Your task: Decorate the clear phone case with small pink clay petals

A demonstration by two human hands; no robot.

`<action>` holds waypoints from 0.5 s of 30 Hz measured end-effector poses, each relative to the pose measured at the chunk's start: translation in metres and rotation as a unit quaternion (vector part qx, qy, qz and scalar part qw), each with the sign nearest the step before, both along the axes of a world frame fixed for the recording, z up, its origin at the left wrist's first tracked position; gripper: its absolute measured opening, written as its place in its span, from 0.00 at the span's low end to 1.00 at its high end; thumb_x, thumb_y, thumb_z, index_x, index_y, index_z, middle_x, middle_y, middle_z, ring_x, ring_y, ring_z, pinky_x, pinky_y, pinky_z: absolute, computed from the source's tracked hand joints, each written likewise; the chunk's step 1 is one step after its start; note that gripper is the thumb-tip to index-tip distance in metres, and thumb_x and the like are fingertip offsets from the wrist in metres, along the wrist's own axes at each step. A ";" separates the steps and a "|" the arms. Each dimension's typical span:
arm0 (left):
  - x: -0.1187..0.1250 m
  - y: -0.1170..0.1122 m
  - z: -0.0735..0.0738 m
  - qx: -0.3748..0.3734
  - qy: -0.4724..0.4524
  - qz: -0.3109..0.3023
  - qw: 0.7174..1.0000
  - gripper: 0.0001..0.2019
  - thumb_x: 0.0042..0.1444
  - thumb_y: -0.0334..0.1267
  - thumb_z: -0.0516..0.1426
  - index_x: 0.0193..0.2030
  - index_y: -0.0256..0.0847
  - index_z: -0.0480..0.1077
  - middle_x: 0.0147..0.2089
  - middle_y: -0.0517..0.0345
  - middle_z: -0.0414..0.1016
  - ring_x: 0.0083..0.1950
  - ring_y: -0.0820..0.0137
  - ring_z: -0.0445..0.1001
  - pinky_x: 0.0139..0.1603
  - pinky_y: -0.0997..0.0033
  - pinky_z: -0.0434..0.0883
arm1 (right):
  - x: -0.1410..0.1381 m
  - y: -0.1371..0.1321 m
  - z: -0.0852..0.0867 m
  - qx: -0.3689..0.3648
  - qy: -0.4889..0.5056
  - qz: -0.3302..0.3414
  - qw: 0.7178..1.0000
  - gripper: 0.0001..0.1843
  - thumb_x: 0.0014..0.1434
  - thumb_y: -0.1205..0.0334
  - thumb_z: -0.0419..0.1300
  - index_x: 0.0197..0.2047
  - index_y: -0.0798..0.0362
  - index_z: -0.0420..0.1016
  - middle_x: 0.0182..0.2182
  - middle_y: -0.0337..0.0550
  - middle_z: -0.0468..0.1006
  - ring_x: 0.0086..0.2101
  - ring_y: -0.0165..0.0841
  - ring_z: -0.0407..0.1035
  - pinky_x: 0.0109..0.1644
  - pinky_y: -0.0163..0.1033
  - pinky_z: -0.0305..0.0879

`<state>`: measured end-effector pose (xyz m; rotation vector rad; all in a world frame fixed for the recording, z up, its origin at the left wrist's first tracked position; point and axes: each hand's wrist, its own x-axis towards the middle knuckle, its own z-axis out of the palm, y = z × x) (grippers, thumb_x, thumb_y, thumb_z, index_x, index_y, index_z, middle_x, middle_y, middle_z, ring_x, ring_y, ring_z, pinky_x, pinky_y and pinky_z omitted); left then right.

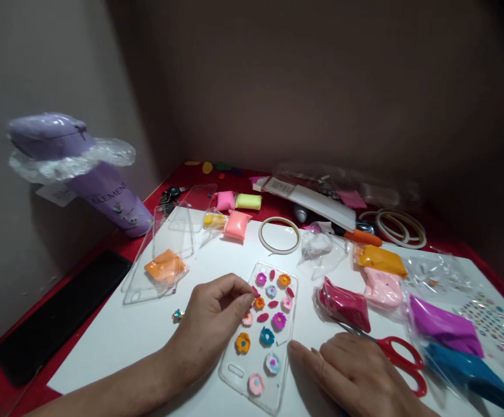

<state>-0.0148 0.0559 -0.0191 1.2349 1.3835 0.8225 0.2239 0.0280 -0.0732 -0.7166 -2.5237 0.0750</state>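
Note:
A clear phone case (252,365) lies on the white sheet, decorated with small clay flowers and dark pink petal shapes. Thumb and forefinger pressed together, my left hand (217,315) is over the case's upper left edge, by a dark pink petal; anything between the fingertips is too small to make out. My right hand (356,370) rests to the right of the case, index finger stretched to its edge and the other fingers loosely curled, holding nothing I can see. Just beyond it lie red-handled scissors (401,356) and a crimson clay packet (345,304).
More clear cases (141,292) lie at left under an orange clay packet (166,266). A tape roll (279,251) sits behind the decorated case. Purple (445,327) and blue (473,370) clay packets and a gem sticker sheet (495,324) line the right. At far left are a purple tumbler (108,194) and a black phone (61,315).

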 end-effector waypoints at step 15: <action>0.002 0.000 0.000 -0.002 0.001 0.002 1.000 0.07 0.57 0.38 0.57 0.31 0.38 0.71 0.28 0.61 0.72 0.30 0.74 0.68 0.32 0.74 0.67 | -0.003 0.002 0.004 0.035 -0.019 -0.013 0.999 0.18 0.69 0.68 0.42 0.52 0.63 0.70 0.20 0.40 0.71 0.18 0.32 0.63 0.22 0.39 0.53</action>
